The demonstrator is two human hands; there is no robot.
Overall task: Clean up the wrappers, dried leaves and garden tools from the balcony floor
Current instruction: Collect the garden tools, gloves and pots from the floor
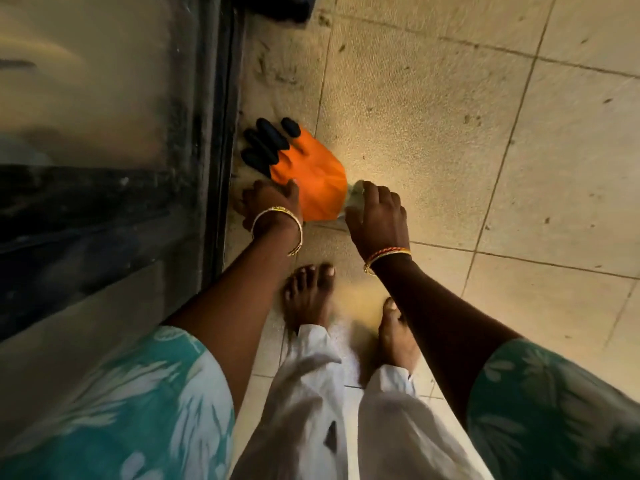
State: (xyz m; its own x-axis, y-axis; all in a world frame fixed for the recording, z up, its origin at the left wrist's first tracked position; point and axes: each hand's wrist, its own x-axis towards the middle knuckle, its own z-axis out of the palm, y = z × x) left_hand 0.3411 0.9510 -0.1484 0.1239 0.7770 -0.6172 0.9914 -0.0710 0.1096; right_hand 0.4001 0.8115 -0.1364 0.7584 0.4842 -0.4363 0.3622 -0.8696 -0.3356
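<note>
Gardening glove (304,174), orange with black finger tips, flat on the balcony floor (433,133) right beside the dark glass door frame (221,133). Left hand (268,206) down at the near edge of the glove, fingers bent and touching it, maybe starting to pinch it; hard to be sure of a real hold. Right hand (375,220) down on the other side, fingers curled over something pale and crinkly (353,195) that peeks out next to the glove, maybe a wrapper, too blurry to tell. Bare feet (308,292) just behind the hands. Looks like the picking-up step for the glove, so part of the garden tools job. Next: get a firm pinch on the glove, lift it off the tiles, keep the pale bit in the other hand, carry both away. Small dark specks further out on the tiles, maybe leaf bits, left for later. No words, labels or brand names to read anywhere
</note>
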